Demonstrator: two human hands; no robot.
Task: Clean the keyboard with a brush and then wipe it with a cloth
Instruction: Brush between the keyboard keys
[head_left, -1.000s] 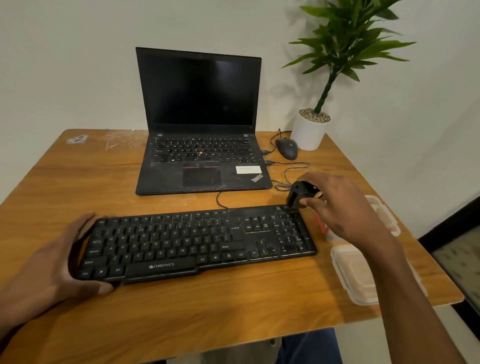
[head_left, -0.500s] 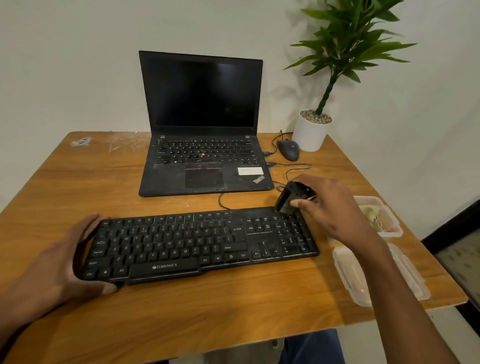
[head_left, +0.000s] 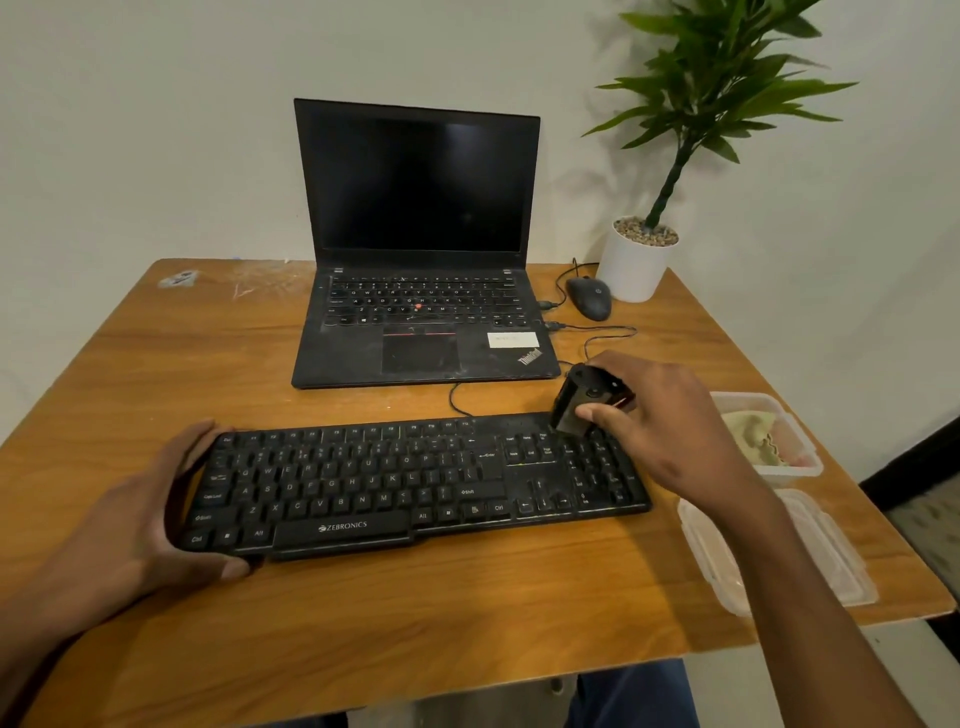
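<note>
A black Zebronics keyboard (head_left: 395, 488) lies across the wooden table (head_left: 467, 613) in front of me. My left hand (head_left: 150, 519) grips its left end, thumb on the front edge and fingers over the back edge. My right hand (head_left: 670, 431) holds a black brush (head_left: 576, 402), its lower end touching the keys above the number pad at the keyboard's top right. A pale cloth (head_left: 753, 436) lies in an open plastic container (head_left: 800, 462) to the right of the keyboard.
An open black laptop (head_left: 421, 291) stands behind the keyboard, with cables (head_left: 592, 338) running to a mouse (head_left: 589, 304). A potted plant (head_left: 636, 260) is at the back right corner. A clear container lid (head_left: 769, 551) lies near the table's right edge.
My right hand has carried the brush left and down, from beyond the keyboard's top right corner onto the keys above the number pad. My left hand has kept its hold.
</note>
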